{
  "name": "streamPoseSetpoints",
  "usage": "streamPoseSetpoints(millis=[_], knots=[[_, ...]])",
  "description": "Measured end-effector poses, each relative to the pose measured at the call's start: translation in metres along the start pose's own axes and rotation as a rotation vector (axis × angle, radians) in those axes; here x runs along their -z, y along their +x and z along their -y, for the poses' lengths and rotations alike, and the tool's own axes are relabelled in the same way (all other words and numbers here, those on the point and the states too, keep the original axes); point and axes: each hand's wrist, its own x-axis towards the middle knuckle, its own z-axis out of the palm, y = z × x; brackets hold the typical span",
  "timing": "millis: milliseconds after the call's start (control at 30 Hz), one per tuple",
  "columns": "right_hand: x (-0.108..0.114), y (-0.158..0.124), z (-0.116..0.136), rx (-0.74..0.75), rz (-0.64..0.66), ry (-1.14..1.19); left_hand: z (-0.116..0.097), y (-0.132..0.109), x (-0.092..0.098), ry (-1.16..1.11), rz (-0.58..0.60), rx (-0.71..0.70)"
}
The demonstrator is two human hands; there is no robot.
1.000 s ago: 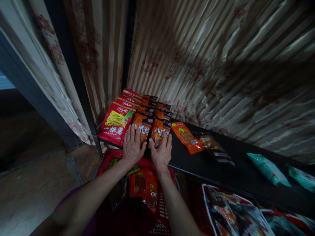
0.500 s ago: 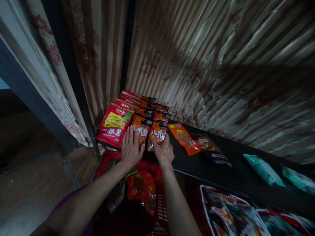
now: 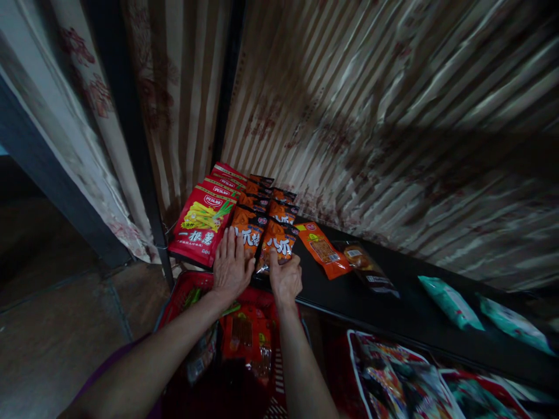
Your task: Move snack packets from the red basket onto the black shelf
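Observation:
My left hand (image 3: 231, 265) lies flat with fingers stretched over the lower part of an orange-and-black snack packet (image 3: 247, 226), beside the red packets (image 3: 198, 230) at the left. At the right edge of the neighbouring orange-and-black packet (image 3: 276, 241) is my right hand (image 3: 285, 276), its thumb on the packet's lower front and its other fingers curled. More orange-and-black packets lie overlapped in two rows behind these. A flat orange packet (image 3: 324, 250) rests to the right of my right hand.
A dark packet (image 3: 369, 267) and two teal packets (image 3: 452, 301) (image 3: 515, 323) lie along the black shelf (image 3: 406, 317). Below stand a red basket (image 3: 186, 282) of packets and white-rimmed bins (image 3: 356, 361). Striped curtains (image 3: 349, 116) hang behind; a dark post (image 3: 148, 174) stands left.
My right hand has moved slightly down and left along the front packet, and its thumb sits lower on it. The view has shifted slightly. My left hand stays on its packet.

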Motion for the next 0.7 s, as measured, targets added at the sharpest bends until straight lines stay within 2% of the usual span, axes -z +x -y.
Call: streamPoseSetpoints(millis=[133, 333, 700], knots=[[-0.003, -0.001, -0.001, -0.011, -0.002, 0.014, 0.000, 0.000, 0.002, 0.010, 0.001, 0.002], [-0.009, -0.002, -0.008, 0.159, -0.023, 0.110, -0.002, 0.000, 0.007, -0.012, -0.006, -0.084], [-0.011, -0.004, -0.007, 0.203, -0.019, 0.073, -0.003, 0.000, 0.007, -0.022, 0.016, -0.102]])
